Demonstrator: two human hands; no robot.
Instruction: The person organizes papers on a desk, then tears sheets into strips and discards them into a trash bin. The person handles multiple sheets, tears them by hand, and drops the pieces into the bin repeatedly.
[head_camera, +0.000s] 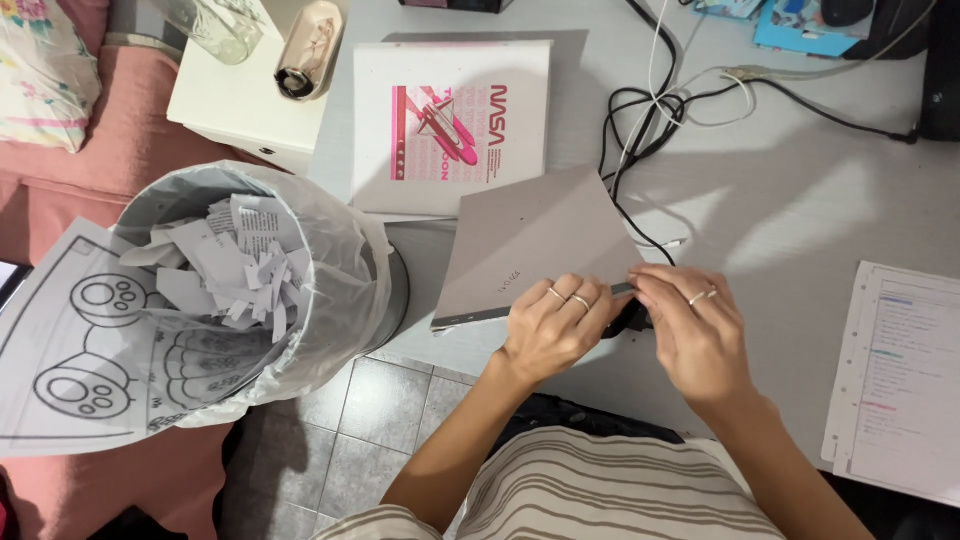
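Grey laptop lies closed at desk front edge, beside lined waste bin. We pinch its near corner: left hand and right hand both grasping there.

Your way forward from the hands was blocked by the grey laptop at the desk edge, with the pink-printed booklet just beyond it. The tangle of black and white cables crowded the space behind the laptop. You had open grey desk to the right, up to the printed sheet. The lined bin of paper scraps stood close on your left.
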